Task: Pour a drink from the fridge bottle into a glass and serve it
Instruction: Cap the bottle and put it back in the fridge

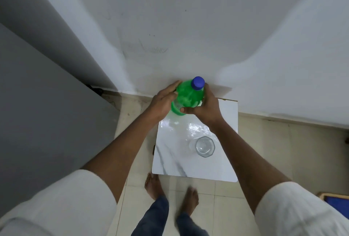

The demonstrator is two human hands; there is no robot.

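A green plastic bottle [187, 95] with a blue cap [198, 83] on it is held above the far end of a small white marble-look table [175, 162]. My right hand [206, 108] wraps around the bottle's right side, thumb across the front. Against the bottle's left side rests my left hand [163, 101], fingers stretched along it. An empty clear glass [205, 146] stands upright on the table, nearer to me and to the right of the bottle. Whether the bottle's base touches the table is hidden by my hands.
A grey fridge [47, 114] fills the left side. A white wall runs just behind the table. Beige floor tiles surround the table; my bare feet [171, 192] stand at its near edge. A blue-and-wood object [336, 201] sits at the lower right.
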